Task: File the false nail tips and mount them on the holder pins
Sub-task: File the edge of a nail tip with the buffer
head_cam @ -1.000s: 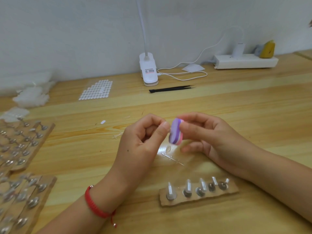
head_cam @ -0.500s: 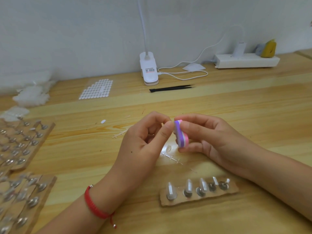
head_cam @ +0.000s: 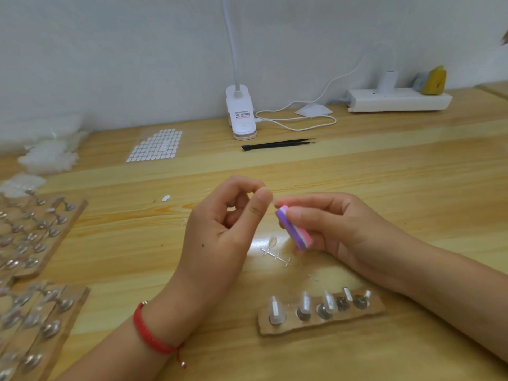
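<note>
My right hand [head_cam: 338, 229] grips a small purple and pink file block [head_cam: 294, 231] between thumb and fingers, tilted down to the right. My left hand [head_cam: 222, 232] is just left of it, thumb and forefinger pinched together at their tips; a clear nail tip there is too small to make out. Below the hands lies a clear plastic sprue with a nail tip [head_cam: 275, 250] on the table. In front of me a cardboard holder strip [head_cam: 319, 318] carries several pins with clear tips mounted.
Cardboard boards with many pins [head_cam: 35, 232] fill the left edge, with more boards below [head_cam: 35, 331]. A sheet of white adhesive dots [head_cam: 156, 145], black tweezers [head_cam: 277, 144], a clip lamp base [head_cam: 241, 116] with cable and a power strip [head_cam: 398, 99] lie toward the wall.
The file block has tipped from upright to slanting down to the right and slid a little away from my left fingertips. My left hand has barely moved.
</note>
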Action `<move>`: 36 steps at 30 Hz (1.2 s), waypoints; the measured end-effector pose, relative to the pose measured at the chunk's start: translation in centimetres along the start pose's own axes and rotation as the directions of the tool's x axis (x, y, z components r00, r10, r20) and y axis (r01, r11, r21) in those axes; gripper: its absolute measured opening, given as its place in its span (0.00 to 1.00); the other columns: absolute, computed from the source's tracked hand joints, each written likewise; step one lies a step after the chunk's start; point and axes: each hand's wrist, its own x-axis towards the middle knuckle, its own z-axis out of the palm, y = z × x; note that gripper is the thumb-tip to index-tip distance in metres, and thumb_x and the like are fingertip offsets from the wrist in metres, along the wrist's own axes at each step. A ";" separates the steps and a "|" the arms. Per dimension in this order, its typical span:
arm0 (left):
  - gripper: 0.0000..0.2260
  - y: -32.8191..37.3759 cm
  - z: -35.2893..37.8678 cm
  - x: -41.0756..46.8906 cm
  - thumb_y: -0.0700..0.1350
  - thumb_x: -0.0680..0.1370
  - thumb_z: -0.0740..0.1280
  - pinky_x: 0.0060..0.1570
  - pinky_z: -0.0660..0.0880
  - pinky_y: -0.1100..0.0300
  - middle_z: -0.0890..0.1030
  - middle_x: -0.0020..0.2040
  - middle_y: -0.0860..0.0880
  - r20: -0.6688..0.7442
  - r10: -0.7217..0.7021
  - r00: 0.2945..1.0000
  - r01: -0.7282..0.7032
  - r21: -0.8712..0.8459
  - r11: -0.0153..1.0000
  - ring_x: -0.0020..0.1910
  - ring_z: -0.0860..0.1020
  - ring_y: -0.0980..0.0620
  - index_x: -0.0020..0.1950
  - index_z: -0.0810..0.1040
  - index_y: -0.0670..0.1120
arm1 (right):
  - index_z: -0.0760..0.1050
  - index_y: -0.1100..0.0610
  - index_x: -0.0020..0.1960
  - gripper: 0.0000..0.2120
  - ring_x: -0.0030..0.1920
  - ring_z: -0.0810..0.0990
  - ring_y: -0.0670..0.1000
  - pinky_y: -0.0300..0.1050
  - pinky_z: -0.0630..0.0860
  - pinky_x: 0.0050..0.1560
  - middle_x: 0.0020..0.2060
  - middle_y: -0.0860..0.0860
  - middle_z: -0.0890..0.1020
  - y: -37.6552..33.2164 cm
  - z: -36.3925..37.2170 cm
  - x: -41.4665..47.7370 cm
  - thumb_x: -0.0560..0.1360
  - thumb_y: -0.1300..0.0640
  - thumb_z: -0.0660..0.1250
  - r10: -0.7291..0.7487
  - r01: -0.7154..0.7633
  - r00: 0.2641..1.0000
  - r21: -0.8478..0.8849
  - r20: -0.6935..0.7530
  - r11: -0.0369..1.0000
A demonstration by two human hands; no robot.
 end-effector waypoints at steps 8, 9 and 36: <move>0.05 0.3 0.1 -0.2 0.48 0.75 0.67 0.26 0.58 0.70 0.62 0.26 0.48 0.016 0.042 0.999 -0.043 0.055 0.998 0.23 0.58 0.59 0.40 0.77 0.50 | 0.86 0.54 0.49 0.14 0.36 0.80 0.44 0.38 0.79 0.37 0.40 0.51 0.85 0.1 0.0 0.0 0.64 0.53 0.74 -0.003 0.004 1.000 -0.007 0.022 1.000; 0.05 0.3 0.0 -0.1 0.48 0.75 0.66 0.26 0.59 0.70 0.64 0.28 0.42 -0.015 0.036 0.999 -0.035 0.051 0.998 0.23 0.59 0.59 0.40 0.77 0.51 | 0.86 0.53 0.49 0.14 0.37 0.81 0.44 0.38 0.79 0.38 0.41 0.50 0.85 0.1 0.0 0.0 0.65 0.53 0.74 0.004 -0.003 1.000 -0.037 0.031 0.999; 0.07 0.2 -0.4 0.6 0.52 0.69 0.72 0.25 0.60 0.73 0.68 0.23 0.59 0.134 -0.263 0.955 0.284 -0.173 0.943 0.23 0.61 0.60 0.32 0.80 0.54 | 0.85 0.55 0.52 0.13 0.45 0.84 0.47 0.39 0.80 0.42 0.47 0.55 0.86 -0.1 -0.2 0.1 0.69 0.56 0.69 -0.009 0.014 0.999 0.145 -0.038 0.989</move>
